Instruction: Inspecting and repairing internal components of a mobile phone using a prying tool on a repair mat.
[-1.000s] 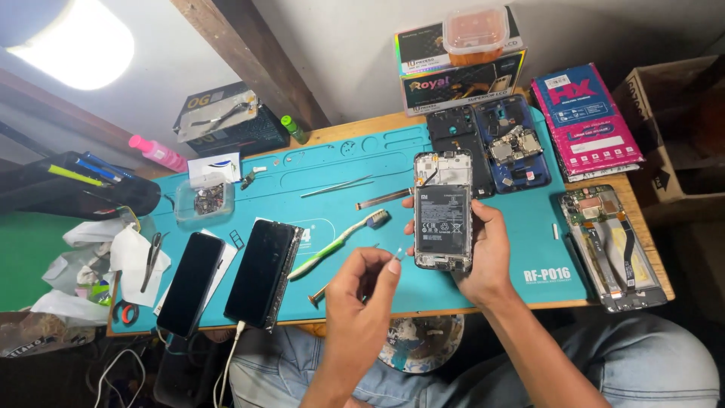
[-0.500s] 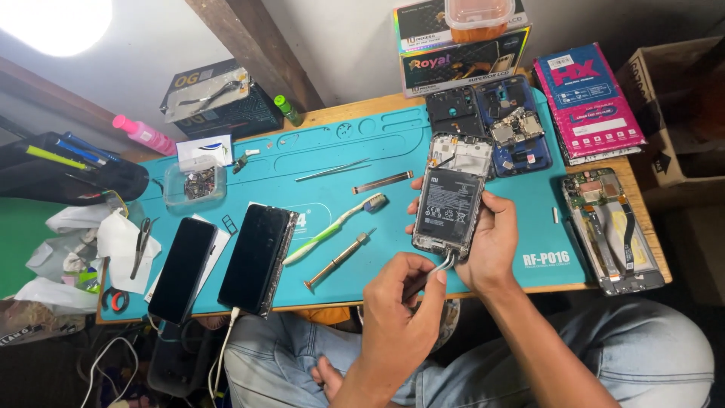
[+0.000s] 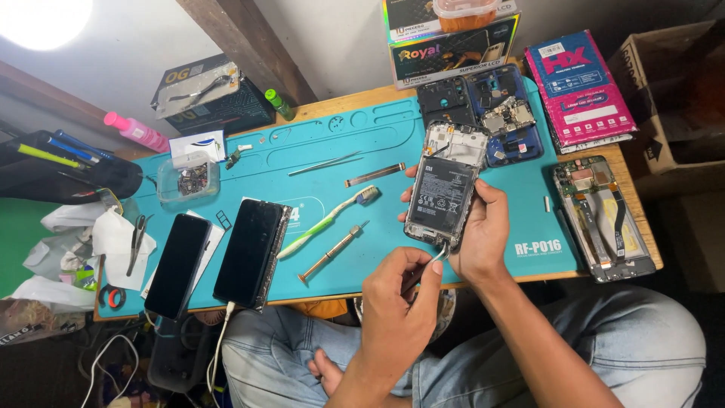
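Two hands work on one opened phone (image 3: 445,193). Left-hand fingers (image 3: 423,276) are pinched together on a thin tool (image 3: 436,255), metal-looking, its tip at the phone's bottom edge; the exact kind of tool is too small to tell. Right hand (image 3: 479,234) cups the phone from beneath and from the right, fingers clamped around its lower right side, thumb side near the bottom corner. The phone is held tilted just above the teal mat (image 3: 529,219), front centre of the desk (image 3: 627,189).

Progress, judged: back cover is already off, the black battery and top board are exposed; battery is not out, and the work sits at the bottom edge. More disassembly looks left.

Pose: left forearm comes up from the lap, wrist bent, knuckles facing the camera. Right forearm enters from lower right, wrist at the mat's front edge.

Outward on the mat: a toothbrush (image 3: 325,221), a screwdriver (image 3: 331,253), tweezers (image 3: 325,163), two dark phones (image 3: 249,253) face up at left, a small parts tub (image 3: 189,177). Another stripped phone frame (image 3: 600,219) lies at the right desk edge, with more opened shells (image 3: 483,109) behind and boxes along the wall.
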